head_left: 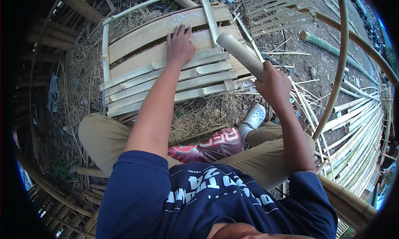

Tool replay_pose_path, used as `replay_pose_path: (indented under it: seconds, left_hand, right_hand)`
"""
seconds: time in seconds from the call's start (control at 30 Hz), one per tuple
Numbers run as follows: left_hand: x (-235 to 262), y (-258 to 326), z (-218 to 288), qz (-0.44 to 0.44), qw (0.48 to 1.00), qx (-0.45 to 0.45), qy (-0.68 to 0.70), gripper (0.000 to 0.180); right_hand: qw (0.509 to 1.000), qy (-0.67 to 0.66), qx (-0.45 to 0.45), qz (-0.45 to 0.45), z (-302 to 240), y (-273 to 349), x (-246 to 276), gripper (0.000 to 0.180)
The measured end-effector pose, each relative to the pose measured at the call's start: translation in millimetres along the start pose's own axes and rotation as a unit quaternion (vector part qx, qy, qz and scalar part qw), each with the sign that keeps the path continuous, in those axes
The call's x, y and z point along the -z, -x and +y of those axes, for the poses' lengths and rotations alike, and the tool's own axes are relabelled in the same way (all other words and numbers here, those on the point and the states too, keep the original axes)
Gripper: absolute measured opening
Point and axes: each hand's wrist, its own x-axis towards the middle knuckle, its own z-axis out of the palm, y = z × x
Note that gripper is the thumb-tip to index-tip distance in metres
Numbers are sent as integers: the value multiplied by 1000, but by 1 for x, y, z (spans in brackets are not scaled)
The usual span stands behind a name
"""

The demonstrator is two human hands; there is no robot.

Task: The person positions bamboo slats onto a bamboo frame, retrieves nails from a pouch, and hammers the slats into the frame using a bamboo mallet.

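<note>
While left hand [181,49] covers boards [141,39], right hand [274,84] grips club [242,56] beside edge [229,15]

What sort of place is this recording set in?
Probably an outdoor bamboo-working yard: a slatted bamboo frame lies before the person, many cut bamboo poles are laid out at the right, and straw-like debris litters the dirt ground.

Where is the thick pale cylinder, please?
The thick pale cylinder is in the right hand, right of centre in the head view, by the pale slatted bamboo frame.
</note>
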Motion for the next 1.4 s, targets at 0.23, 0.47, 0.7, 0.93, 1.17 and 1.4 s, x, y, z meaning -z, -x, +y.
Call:
replay_pose_path:
  seconds: [0.23, 0.47, 0.7, 0.93, 1.17, 1.4]
  left_hand:
    - [5, 0, 3, 1, 1000, 3, -4, 56]
    - [4, 1, 3, -5, 1000, 7, -11, 56]
    - [3, -1, 1, -7, 1000, 7, 7, 56]
    - [4, -1, 6, -6, 1000, 8, -1, 55]
    - [3, -1, 3, 2, 1000, 9, -1, 55]
    - [1, -5, 0, 12, 1000, -5, 12, 54]
  right_hand:
    - [1000, 1, 2, -18, -1, -1, 1, 33]
    - [988, -150, -30, -10, 1, -3, 6, 33]
    - [999, 36, 28, -15, -7, 4, -6, 27]
    - [999, 31, -5, -16, 4, -4, 3, 32]
    - [999, -38, 15, 6, 4, -3, 3, 29]
    - [998, 39, 53, -1, 6, -6, -6, 22]
